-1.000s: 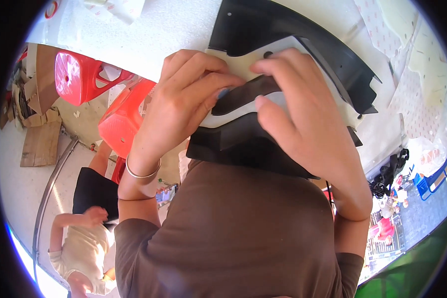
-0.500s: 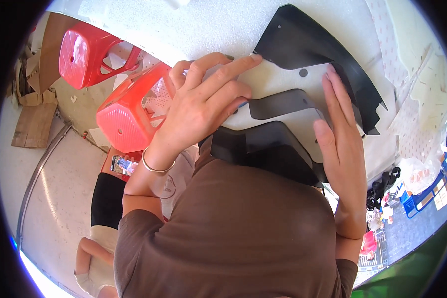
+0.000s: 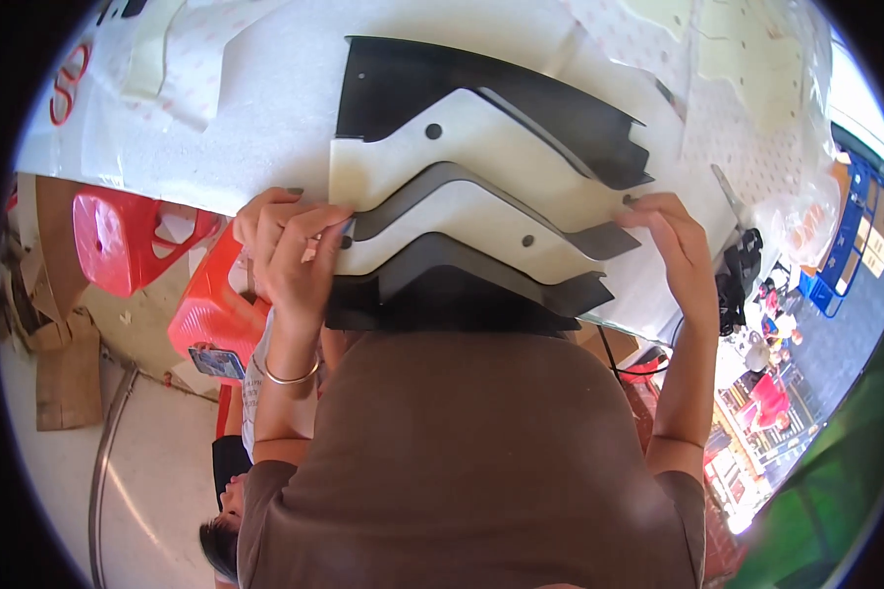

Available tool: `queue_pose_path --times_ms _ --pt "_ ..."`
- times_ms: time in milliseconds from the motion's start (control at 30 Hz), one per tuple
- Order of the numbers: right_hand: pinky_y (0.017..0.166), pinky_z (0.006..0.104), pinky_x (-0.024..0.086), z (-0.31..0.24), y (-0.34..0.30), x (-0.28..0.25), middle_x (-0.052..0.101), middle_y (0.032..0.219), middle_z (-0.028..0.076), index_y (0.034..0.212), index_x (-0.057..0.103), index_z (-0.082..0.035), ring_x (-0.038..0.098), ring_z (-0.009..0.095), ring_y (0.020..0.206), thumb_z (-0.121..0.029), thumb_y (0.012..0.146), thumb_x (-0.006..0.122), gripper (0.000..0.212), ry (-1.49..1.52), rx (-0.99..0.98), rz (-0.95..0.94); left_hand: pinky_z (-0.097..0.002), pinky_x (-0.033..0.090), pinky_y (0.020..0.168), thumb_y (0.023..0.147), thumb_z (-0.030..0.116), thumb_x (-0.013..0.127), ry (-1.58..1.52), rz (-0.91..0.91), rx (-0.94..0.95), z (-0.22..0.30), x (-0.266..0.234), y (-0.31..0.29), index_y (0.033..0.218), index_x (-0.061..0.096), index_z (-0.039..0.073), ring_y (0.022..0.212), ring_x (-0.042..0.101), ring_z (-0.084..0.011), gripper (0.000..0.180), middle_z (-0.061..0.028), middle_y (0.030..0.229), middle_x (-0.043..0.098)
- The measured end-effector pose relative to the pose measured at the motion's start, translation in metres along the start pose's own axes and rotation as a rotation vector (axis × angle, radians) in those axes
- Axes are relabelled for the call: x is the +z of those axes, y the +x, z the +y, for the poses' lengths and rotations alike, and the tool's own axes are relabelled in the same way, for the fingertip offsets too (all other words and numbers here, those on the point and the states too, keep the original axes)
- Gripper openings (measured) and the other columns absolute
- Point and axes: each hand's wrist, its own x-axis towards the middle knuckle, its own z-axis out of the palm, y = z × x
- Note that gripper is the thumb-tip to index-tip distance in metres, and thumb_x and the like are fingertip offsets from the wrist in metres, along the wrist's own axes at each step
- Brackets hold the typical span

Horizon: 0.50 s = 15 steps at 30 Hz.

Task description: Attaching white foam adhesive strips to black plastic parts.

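Observation:
A large black curved plastic panel [image 3: 481, 88] lies on the white table [image 3: 265, 108], covered in part by cream-coloured chevron-shaped sheets [image 3: 481, 147]. My left hand [image 3: 290, 250] pinches the left end of the lower cream sheet [image 3: 442, 231] between thumb and fingers. My right hand [image 3: 673, 236] presses its fingertips on the right end of the sheets, near the panel's notched edge. Another black piece [image 3: 462, 290] sits at the table's near edge against my brown shirt.
Two red plastic stools [image 3: 128, 236] stand on the floor at the left, with cardboard pieces [image 3: 64, 363] beside them. A person sits low at the bottom left [image 3: 231, 501]. Dotted white sheets [image 3: 717, 88] and a plastic bag [image 3: 805, 211] lie at the right.
My hands have moved apart to the two ends of the sheets. The panel and cream sheets now lie spread flat on the table, in fuller view.

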Motion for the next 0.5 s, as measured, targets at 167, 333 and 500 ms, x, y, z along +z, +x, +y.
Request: queue_pose_path --times_ms 167,333,500 --pt "0.084 0.0339 0.040 -0.022 0.009 0.021 0.058 0.088 0.010 0.093 0.065 0.000 0.051 0.026 0.091 -0.018 0.092 0.053 0.021 -0.251 -0.104 0.095 -0.0352 0.027 0.087 0.063 0.007 0.075 -0.025 -0.223 0.088 -0.004 -0.011 0.029 0.081 0.067 0.013 0.091 0.053 -0.0193 0.021 0.0002 0.082 0.059" --pt "0.086 0.0357 0.041 -0.001 -0.009 -0.001 0.061 0.096 0.009 0.096 0.064 -0.003 0.053 0.028 0.094 -0.018 0.087 0.060 0.018 -0.192 -0.069 0.366 -0.0365 0.028 0.087 0.066 0.006 0.074 0.127 -0.326 0.098 0.016 -0.025 0.047 0.080 0.064 0.012 0.089 0.055 -0.0179 0.018 0.0004 0.081 0.059" --pt "0.076 0.0381 0.044 -0.025 -0.002 0.038 0.057 0.087 0.009 0.101 0.059 -0.005 0.055 0.028 0.085 -0.012 0.076 0.069 0.028 -0.305 -0.569 0.102 -0.0377 0.031 0.086 0.063 0.010 0.077 0.151 -0.465 0.147 0.020 -0.042 0.060 0.080 0.063 0.012 0.085 0.057 -0.0193 0.022 0.0008 0.079 0.061"
